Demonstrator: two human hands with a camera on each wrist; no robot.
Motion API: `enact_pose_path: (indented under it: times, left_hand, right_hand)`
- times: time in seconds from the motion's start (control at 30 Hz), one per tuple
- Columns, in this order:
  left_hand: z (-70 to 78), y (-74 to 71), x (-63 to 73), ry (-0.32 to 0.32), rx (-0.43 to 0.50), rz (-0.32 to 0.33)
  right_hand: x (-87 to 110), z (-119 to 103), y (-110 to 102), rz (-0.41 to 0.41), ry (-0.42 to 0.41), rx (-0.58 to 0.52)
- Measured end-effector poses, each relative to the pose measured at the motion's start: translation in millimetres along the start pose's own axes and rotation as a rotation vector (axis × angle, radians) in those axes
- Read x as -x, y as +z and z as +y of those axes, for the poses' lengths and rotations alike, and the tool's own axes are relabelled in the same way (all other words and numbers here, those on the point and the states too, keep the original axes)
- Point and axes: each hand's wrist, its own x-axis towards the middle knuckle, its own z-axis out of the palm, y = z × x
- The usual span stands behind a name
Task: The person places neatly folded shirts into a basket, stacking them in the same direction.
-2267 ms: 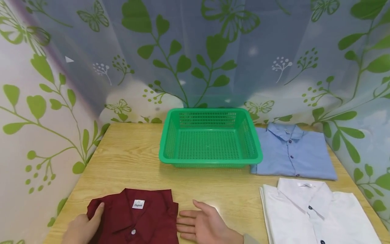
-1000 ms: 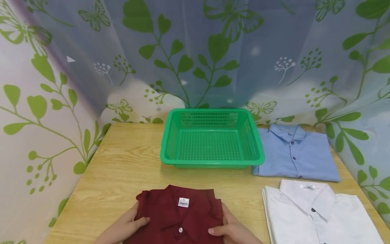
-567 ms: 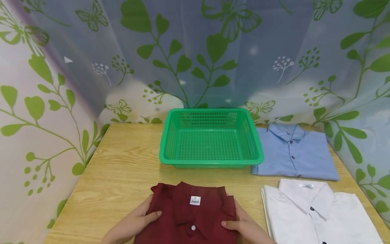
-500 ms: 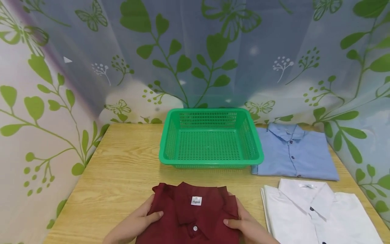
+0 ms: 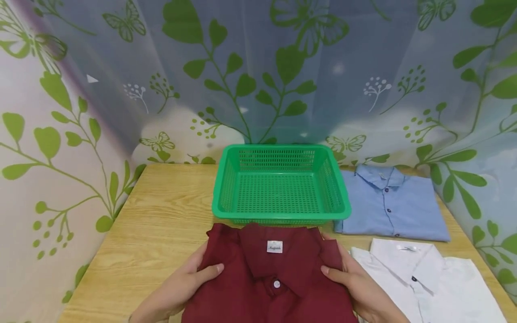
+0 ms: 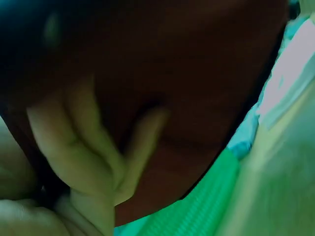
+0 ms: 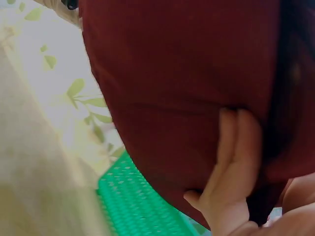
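Note:
A folded dark red shirt, with a white neck label and a pale button, is held up between both hands in front of the green basket. My left hand grips its left side, thumb on top and the other fingers underneath. On the opposite side my right hand holds it the same way. Both wrist views look at the shirt's underside: the left fingers press against the cloth in one, the right fingers in the other. The shirt's lower end runs out of the head view.
The green basket stands empty at the back of the wooden table. To its right lies a folded light blue shirt, partly behind the basket's edge. A folded white shirt lies at the front right. Patterned curtain encloses the back and sides.
From the left of the table, the red shirt has moved right and up toward the basket. The right hand, earlier open beside it, now grips its right side. Basket and other shirts stay put.

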Motion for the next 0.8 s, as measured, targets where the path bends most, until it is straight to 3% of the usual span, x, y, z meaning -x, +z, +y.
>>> enact_pose_path:
  times: [0.17, 0.37, 0.63, 0.8]
  left_hand:
    - [27.7, 4.3, -8.7, 0.041, 0.091, 0.015]
    - [49.6, 6.9, -25.3, 0.028, 0.098, 0.082]
    - [63.8, 0.0, -65.8, -0.005, 0.091, 0.209]
    - [76.4, -7.5, -98.7, -0.016, 0.106, 0.289]
  right_hand:
    - [0.3, -25.4, -5.5, 0.012, -0.071, -0.033]
    - [-4.3, -50.1, -15.0, -0.013, -0.143, -0.052]
    - [-35.5, -77.3, -40.7, 0.037, -0.175, 0.108]
    - [-61.5, -98.2, -56.4, 0.011, -0.157, 0.112]
